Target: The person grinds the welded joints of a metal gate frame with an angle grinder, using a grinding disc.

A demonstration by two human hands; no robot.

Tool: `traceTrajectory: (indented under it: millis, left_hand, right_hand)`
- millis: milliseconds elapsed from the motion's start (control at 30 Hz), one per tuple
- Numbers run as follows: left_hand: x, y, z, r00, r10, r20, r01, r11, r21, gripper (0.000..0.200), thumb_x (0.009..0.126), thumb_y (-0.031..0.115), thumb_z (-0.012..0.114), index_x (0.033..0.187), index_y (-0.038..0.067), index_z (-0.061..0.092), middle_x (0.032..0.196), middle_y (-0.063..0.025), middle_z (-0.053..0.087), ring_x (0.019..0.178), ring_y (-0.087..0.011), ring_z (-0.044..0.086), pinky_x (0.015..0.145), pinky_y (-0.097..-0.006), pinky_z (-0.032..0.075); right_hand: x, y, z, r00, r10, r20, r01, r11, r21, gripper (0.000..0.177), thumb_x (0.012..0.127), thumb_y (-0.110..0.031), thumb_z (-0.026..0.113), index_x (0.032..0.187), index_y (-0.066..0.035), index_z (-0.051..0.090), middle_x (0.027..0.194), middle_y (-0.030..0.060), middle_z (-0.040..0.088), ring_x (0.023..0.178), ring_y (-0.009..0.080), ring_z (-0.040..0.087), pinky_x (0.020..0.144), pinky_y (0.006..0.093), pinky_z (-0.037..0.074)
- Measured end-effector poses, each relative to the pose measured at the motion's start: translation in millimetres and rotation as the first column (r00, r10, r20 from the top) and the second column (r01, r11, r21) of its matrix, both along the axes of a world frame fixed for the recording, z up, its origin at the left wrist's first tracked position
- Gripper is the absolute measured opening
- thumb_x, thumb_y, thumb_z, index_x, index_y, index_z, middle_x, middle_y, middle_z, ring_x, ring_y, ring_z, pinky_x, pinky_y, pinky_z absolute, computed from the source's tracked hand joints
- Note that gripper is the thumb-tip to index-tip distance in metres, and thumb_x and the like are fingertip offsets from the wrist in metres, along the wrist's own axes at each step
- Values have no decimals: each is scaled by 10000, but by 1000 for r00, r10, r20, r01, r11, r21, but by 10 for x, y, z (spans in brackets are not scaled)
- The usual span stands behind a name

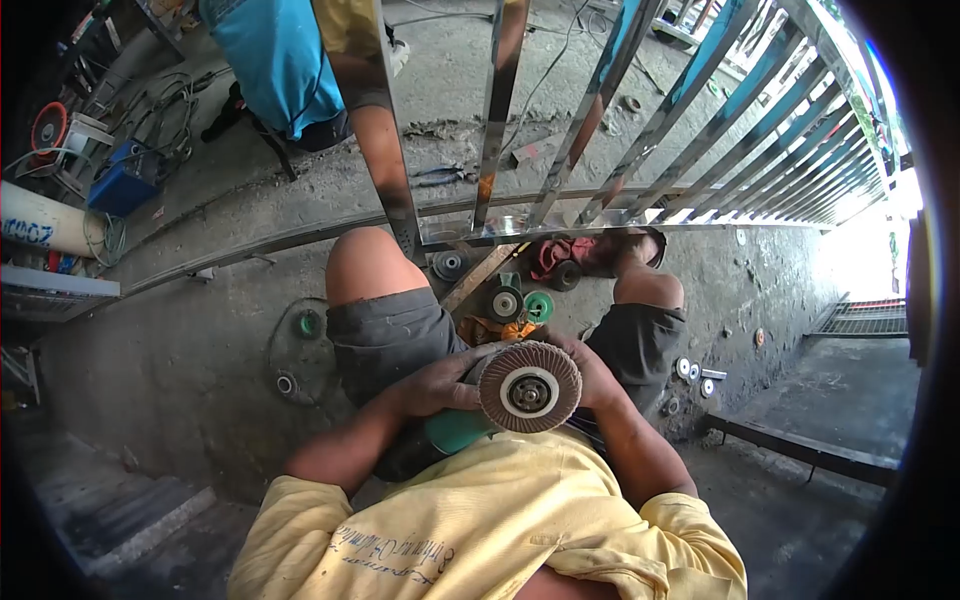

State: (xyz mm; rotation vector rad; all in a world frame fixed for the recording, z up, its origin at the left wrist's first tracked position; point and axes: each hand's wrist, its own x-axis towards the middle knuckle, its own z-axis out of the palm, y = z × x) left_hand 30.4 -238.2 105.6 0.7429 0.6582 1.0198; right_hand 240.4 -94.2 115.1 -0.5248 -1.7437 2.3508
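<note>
An angle grinder (462,430) with a green body lies against my lap, its brown flap disc (490,372) facing up at me. My left hand (445,385) is closed around the grinder beside the disc; some of its fingers are hidden. On the other side, my right hand (592,375) is closed at the disc's rim, with its fingertips out of sight behind it. Between my feet on the floor sit another green grinder (505,303), a green disc (538,306) and an orange cloth (482,330).
A shiny metal railing (490,130) with upright bars stands before my knees. Beyond it is a person in a blue shirt (275,65). Small discs (684,368) lie on the floor at right. A blue box (124,177) and a white cylinder (50,220) are at left.
</note>
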Motion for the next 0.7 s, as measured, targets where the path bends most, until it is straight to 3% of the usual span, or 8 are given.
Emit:
traceTrajectory:
  millis: [67,100,233,333,367,467,633,700]
  left_hand:
    - [20,-5,-10,999,16,-35,-18,999,-50,1019,816,508,747,1545,-39,292,1479,-139,470,1361,-212,437,1156,-365,322]
    - [24,-11,-13,998,26,-55,-30,997,-75,1016,802,519,746,1531,-44,316,1470,-131,477,1350,-205,444,1148,-361,331]
    - [45,15,15,996,50,-80,-54,997,-52,973,811,500,738,1521,-35,342,1465,-127,482,1339,-208,453,1138,-364,346]
    - [60,1,33,993,65,-99,-67,998,-11,966,828,494,729,1533,-27,323,1478,-132,468,1356,-213,434,1150,-366,326]
    - [31,-13,41,997,40,-62,-41,999,-18,986,840,500,724,1553,-23,289,1502,-139,442,1384,-219,405,1169,-368,296]
    - [-4,-35,32,999,13,-39,-13,1000,0,1013,849,514,715,1574,-21,252,1528,-148,416,1413,-224,374,1188,-369,264]
    - [-14,-69,7,999,36,-14,-35,999,11,1022,850,518,710,1578,-21,239,1531,-147,413,1414,-217,368,1189,-366,261]
    - [-18,-100,-22,999,51,-8,-51,998,21,1032,849,524,710,1584,-16,228,1529,-141,419,1413,-212,368,1188,-363,262]
  right_hand:
    - [48,-52,-14,999,-13,39,3,969,247,387,820,-130,842,1134,-38,636,1128,30,689,1025,133,649,908,317,519]
    - [74,-108,-96,994,-66,91,48,983,179,449,739,-147,887,1119,-41,672,1090,55,699,1004,166,674,888,317,525]
    - [109,-68,-325,999,-33,-12,35,910,413,483,696,-118,874,1133,-45,681,994,93,673,923,254,685,830,333,536]
    - [94,-41,-312,999,-44,-2,40,899,437,449,723,-113,860,1129,-45,682,978,93,667,904,253,681,805,340,540]
    - [89,7,-243,999,24,-41,5,807,591,321,796,-108,795,1090,-35,690,1037,110,684,960,243,673,841,349,554]
    - [26,-54,-159,995,-33,-97,84,807,585,344,788,-123,799,1099,-31,685,1031,128,673,970,291,672,847,360,550]
    - [2,-78,-249,997,-53,-53,74,834,547,330,855,-22,722,1182,-12,678,1135,115,650,999,241,666,871,317,552]
    - [31,-41,-187,1000,-5,-12,12,728,686,343,865,-32,718,1203,-5,670,1151,117,647,1011,230,664,873,316,551]
